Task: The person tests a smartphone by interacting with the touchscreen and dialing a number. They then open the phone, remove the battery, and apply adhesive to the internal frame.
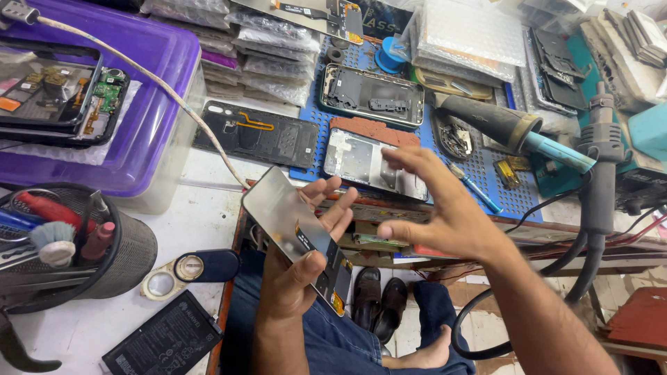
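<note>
My left hand [299,271] grips a detached phone screen panel [278,212], dark and glossy, with a flex cable strip and small yellow tab at its lower end [337,278]. The panel tilts over my lap, below the bench edge. My right hand [438,208] hovers just to the right of it, fingers spread and holding nothing. Beyond my right hand, on the blue perforated mat [313,125], lie a silver phone frame [361,158] and an opened phone body [372,94].
A black phone back cover [257,133] lies left of the mat. A purple-lidded box [149,83] carries opened phones. A mesh tool cup [132,253], tape rolls, a black battery [163,344], hot-air handles [597,160] and stacked wrapped parts [264,48] crowd the bench.
</note>
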